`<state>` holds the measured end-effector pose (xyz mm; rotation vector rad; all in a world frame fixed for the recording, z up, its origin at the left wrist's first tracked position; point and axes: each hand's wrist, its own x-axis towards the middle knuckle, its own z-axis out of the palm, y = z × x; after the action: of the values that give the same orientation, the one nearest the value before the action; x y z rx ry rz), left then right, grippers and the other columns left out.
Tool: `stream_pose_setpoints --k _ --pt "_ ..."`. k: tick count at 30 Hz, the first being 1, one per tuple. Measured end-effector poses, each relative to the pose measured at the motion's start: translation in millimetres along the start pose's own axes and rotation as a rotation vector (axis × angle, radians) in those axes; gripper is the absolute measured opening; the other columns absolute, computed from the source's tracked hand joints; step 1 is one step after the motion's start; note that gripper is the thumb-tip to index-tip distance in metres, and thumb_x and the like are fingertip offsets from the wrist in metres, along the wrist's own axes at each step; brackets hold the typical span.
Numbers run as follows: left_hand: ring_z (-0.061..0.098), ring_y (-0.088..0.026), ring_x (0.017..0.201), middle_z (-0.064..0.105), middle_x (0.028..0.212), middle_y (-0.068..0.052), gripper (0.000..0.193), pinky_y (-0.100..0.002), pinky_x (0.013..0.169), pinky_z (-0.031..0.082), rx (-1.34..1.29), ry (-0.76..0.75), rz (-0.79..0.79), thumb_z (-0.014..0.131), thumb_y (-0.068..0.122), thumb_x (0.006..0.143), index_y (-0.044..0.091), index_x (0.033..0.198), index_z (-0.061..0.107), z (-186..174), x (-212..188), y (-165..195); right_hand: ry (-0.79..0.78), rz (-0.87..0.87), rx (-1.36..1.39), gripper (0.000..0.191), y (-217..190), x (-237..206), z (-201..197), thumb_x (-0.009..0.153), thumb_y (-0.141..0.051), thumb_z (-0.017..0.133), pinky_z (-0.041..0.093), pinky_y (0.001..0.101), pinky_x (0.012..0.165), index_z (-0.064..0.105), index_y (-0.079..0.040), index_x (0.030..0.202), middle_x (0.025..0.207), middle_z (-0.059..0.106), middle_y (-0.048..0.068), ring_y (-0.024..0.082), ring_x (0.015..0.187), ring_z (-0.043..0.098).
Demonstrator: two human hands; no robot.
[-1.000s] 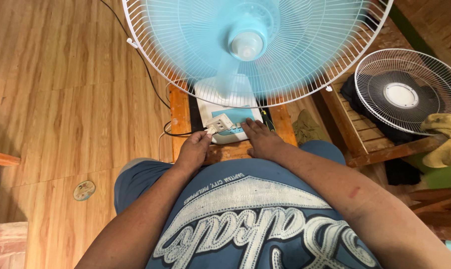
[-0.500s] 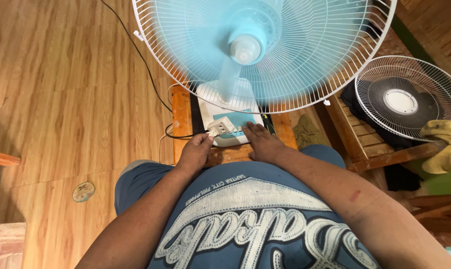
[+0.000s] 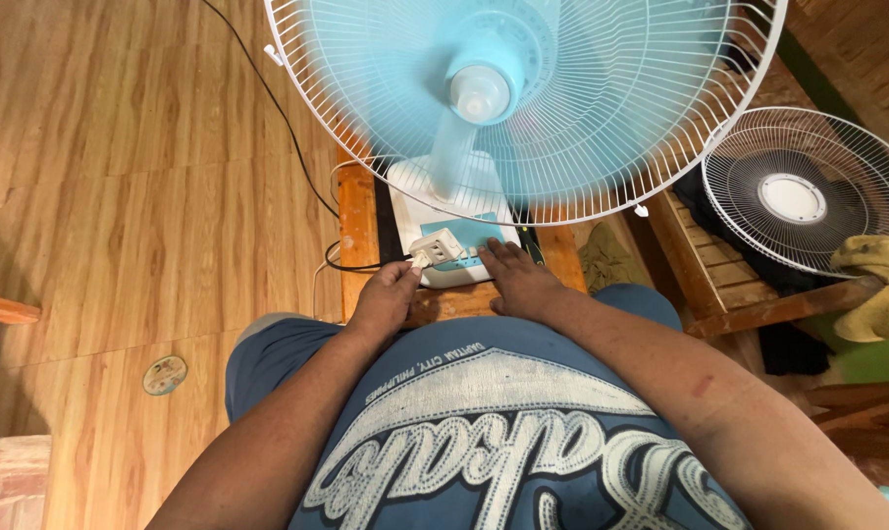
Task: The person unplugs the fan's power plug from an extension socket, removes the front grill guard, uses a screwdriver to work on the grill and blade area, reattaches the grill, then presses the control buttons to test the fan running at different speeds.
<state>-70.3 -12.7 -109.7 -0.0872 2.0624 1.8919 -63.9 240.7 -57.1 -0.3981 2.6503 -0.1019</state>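
Standing just ahead of both hands, the blue desk fan (image 3: 523,98) rises from its white base (image 3: 451,211) on a wooden stool (image 3: 358,226). Left hand (image 3: 386,297), fingers curled, pinches a white plug adapter (image 3: 435,245) at the base's near-left corner, its black cord (image 3: 356,265) trailing leftward. Right hand (image 3: 518,283) rests flat and empty on the control panel (image 3: 474,236), equally near.
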Motion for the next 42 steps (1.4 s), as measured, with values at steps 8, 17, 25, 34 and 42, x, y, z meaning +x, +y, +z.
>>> stream_pose_setpoints --k 8,17,25,34,42 --pt "0.048 -0.007 0.058 0.057 0.071 0.002 0.036 -0.025 0.051 0.042 -0.062 -0.026 0.029 0.059 0.032 0.102 0.0 0.117 0.066 0.3 1.5 -2.2 0.015 0.001 0.006 0.097 1.2 0.9 1.4 0.089 -0.031 0.07 0.023 0.0467 0.126 0.009 -0.018 0.164 0.172 0.005 0.009 0.031 0.158 0.009" --pt "0.048 -0.007 0.057 0.059 0.073 0.001 0.037 -0.026 0.051 0.042 -0.028 -0.011 0.012 0.059 0.033 0.101 0.0 0.119 0.066 1.7 1.9 -0.6 0.012 0.007 0.011 0.098 1.0 0.8 1.3 0.089 -0.031 0.07 0.022 0.0462 0.126 0.008 -0.019 0.164 0.172 0.004 0.008 0.031 0.158 0.008" --pt "0.049 -0.006 0.06 0.06 0.074 0.001 0.038 -0.025 0.054 0.043 -0.021 -0.008 0.025 0.058 0.032 0.102 0.0 0.12 0.066 0.3 0.6 1.0 -0.025 0.029 -0.009 0.098 -1.3 2.1 -1.6 0.09 -0.032 0.069 0.021 0.0473 0.126 0.005 -0.021 0.164 0.172 0.001 0.007 0.029 0.158 0.006" --pt "0.045 -0.007 0.057 0.055 0.071 0.002 0.035 -0.026 0.05 0.04 -0.073 -0.019 -0.017 0.059 0.031 0.102 0.001 0.119 0.066 0.7 0.7 1.7 -0.015 0.021 0.002 0.098 -0.3 1.5 -0.4 0.089 -0.032 0.07 0.023 0.0487 0.126 0.006 -0.021 0.163 0.172 0.002 0.007 0.029 0.159 0.006" --pt "0.046 -0.006 0.058 0.057 0.072 0.004 0.034 -0.025 0.051 0.04 -0.086 -0.021 -0.006 0.059 0.03 0.102 0.001 0.118 0.067 0.9 2.1 -2.0 0.013 -0.001 0.002 0.096 -4.2 -3.0 -2.3 0.09 -0.031 0.07 0.027 0.0523 0.124 0.009 -0.02 0.163 0.172 0.004 0.009 0.033 0.157 0.01"
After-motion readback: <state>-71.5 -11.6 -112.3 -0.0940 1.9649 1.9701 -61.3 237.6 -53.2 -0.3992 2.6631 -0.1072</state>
